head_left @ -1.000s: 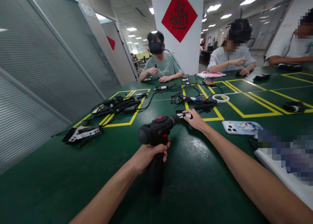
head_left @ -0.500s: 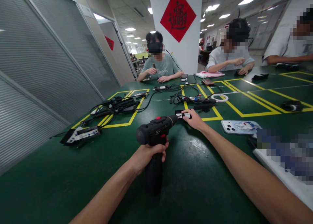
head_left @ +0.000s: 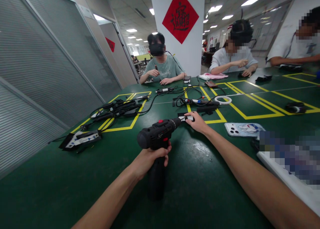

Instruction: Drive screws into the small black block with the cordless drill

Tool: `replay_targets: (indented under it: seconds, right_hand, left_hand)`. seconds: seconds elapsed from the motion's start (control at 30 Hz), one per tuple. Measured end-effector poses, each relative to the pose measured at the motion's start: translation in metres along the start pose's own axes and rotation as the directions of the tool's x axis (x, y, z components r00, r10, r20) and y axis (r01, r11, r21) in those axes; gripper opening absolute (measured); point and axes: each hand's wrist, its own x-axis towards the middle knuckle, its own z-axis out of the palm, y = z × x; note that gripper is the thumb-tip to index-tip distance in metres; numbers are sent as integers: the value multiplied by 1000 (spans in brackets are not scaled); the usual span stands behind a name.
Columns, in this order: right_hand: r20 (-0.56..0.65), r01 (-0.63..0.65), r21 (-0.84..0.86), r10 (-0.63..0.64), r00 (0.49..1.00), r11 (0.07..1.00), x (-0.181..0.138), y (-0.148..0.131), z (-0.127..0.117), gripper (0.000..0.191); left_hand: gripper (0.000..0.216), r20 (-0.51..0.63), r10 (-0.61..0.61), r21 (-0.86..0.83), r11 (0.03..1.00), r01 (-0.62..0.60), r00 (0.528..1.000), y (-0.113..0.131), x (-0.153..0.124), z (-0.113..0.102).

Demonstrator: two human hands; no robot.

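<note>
Black with red buttons, the power drill (head_left: 156,134) sits near the middle of the green table (head_left: 205,189), the left hand (head_left: 151,159) wrapped firmly around its handle. Its bit points at a small black-and-white part (head_left: 186,118), which the right hand (head_left: 197,121) pinches down on the table; whether bit and part touch, I cannot tell. Compared with half a second ago, the view has swung slightly right; both hands and the drill keep the same pose. A cable bundle (head_left: 120,109) spreads over the left taped frame (head_left: 118,129), by the table's left edge, with flat pieces (head_left: 82,139) just nearer. More cables and a white ring (head_left: 223,100) lie beyond the right hand. Green tabletop separates drill and phone (head_left: 242,129); a co-worker (head_left: 163,67) sits at the far edge.
</note>
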Motion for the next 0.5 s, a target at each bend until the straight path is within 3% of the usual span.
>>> replay_targets:
  seconds: [0.5]
  right_hand:
    - [0,-7,-8,7,1000,1000,0,-2,-1,31]
  left_hand:
    - [26,-13,-6,1,1000,6,1000,0,-1,1]
